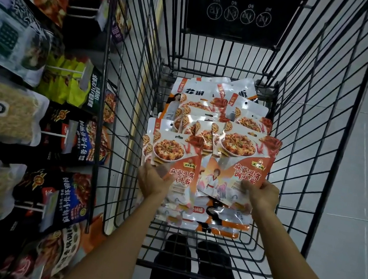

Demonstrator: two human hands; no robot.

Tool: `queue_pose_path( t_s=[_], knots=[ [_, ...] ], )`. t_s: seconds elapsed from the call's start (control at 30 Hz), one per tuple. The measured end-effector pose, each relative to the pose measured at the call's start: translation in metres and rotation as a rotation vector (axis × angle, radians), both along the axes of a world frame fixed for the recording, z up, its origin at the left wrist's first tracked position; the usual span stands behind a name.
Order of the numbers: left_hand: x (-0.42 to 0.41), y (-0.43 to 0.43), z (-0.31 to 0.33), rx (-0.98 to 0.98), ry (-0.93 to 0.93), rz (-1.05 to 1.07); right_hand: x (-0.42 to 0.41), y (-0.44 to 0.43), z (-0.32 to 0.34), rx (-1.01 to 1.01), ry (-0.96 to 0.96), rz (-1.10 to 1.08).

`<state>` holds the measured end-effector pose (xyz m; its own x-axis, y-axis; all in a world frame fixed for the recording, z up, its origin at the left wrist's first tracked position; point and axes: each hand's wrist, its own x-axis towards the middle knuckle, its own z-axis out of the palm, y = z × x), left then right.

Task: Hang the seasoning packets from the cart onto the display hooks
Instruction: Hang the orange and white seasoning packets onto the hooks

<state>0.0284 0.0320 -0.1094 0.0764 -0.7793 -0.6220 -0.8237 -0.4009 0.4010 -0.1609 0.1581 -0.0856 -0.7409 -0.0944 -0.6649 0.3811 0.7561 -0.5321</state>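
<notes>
Mostly overlapped packets (206, 109), left hand (153, 179) gripping some, right hand (263, 195) others (labels half-covered)

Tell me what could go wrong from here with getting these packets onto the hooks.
1. The left hand grips a stack of glossy packets by its lower edge alone; some may slip back into the cart.
2. The right hand holds fanned packets, so their hang holes likely won't line up on a hook.
3. The display hooks already carry packets; room may be tight.
</notes>
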Motion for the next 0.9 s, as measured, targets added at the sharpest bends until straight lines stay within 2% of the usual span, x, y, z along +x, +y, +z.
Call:
queue_pose_path(
  t_s=[0.1, 0.2, 0.43, 0.6, 0.7, 0.9],
  knots=[
    [0.001, -0.006, 0.001, -0.007, -0.087, -0.031, 0.0, -0.002, 0.0, 0.013, -0.014, 0.017],
    [0.0, -0.012, 0.005, -0.004, -0.08, 0.006, 0.0, -0.004, 0.003, -0.035, -0.074, -0.004],
    [0.01, -0.01, 0.023, -0.056, 0.111, 0.103, 0.002, -0.008, 0.014, -0.178, -0.201, -0.047],
    [0.019, -0.01, 0.027, 0.151, 0.259, 0.13, 0.007, -0.013, 0.019, -0.194, -0.305, -0.042],
    [0.018, -0.009, 0.031, 0.199, 0.338, 0.073, 0.009, -0.015, 0.025, -0.245, -0.355, -0.033],
    [0.022, -0.016, 0.061, 0.114, 0.43, 0.026, 0.009, -0.014, 0.05, -0.292, -0.28, 0.135]
  ],
)
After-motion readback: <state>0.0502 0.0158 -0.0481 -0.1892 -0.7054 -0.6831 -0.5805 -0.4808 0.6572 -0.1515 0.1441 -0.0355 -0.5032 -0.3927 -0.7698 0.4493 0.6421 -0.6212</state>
